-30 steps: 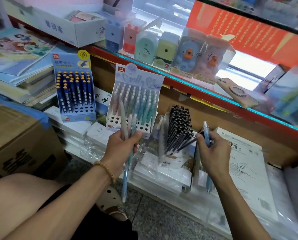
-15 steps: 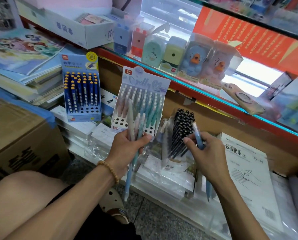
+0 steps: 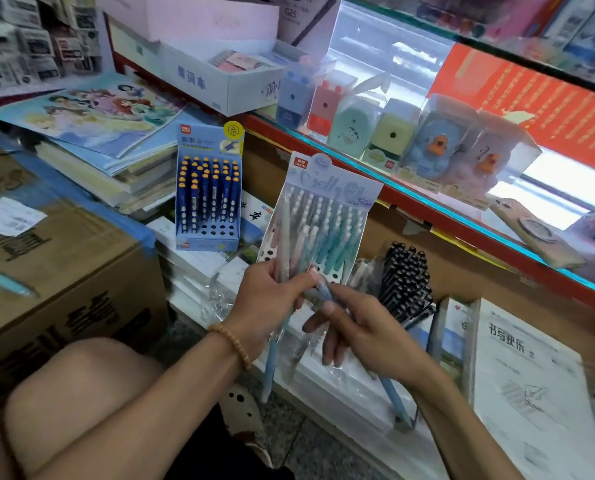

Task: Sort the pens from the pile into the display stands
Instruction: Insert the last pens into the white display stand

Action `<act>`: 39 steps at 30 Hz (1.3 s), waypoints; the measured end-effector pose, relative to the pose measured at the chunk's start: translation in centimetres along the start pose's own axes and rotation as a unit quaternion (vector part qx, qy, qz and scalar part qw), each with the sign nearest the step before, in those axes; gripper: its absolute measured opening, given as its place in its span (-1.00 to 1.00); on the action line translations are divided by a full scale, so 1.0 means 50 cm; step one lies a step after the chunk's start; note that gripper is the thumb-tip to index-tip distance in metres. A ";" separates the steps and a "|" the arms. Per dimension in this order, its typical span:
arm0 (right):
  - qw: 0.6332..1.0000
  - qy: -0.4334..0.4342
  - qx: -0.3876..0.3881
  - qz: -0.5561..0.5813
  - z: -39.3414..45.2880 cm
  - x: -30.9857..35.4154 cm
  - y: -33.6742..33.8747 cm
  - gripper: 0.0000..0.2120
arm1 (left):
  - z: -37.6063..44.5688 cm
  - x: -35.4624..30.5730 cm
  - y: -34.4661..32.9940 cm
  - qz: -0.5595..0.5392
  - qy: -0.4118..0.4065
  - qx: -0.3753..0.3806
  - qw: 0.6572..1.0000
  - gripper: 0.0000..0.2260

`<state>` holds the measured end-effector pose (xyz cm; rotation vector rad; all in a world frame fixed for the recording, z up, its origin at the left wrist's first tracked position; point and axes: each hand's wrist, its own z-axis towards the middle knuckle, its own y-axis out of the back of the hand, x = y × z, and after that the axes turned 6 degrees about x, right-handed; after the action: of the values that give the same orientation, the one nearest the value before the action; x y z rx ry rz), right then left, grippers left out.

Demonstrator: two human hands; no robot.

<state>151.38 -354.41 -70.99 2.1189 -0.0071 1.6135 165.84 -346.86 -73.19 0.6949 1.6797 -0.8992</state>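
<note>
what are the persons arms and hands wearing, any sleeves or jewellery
Both forearms are bare, with no sleeves in view. The left hand has a bracelet of small round tan beads around its wrist. The right hand and its wrist show no jewellery, watch or glove. Neither hand is gloved.

2 hands: left hand, right hand. 2 pen display stands, blue stand left of pastel stand. 6 boxed sharpeners on shelf behind pastel stand. 1 bundle of black pens to its right.
</note>
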 end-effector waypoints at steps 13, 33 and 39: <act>0.989 -0.003 -0.144 -0.044 0.057 0.043 0.028 -0.81 | 0.023 -0.035 0.028 -0.042 -0.008 0.024 0.999 -0.97; 0.911 0.017 -0.390 -0.131 0.149 -0.036 0.095 -0.83 | 0.055 -0.029 0.079 -0.111 0.023 -0.082 0.990 -0.95; 0.905 0.014 -0.404 -0.129 0.159 -0.040 0.091 -0.83 | 0.056 -0.028 0.086 -0.120 0.023 -0.086 0.989 -0.95</act>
<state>156.68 -361.95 -72.72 1.3810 -0.3186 1.1856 171.15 -346.87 -73.22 0.4043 1.8844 -0.8975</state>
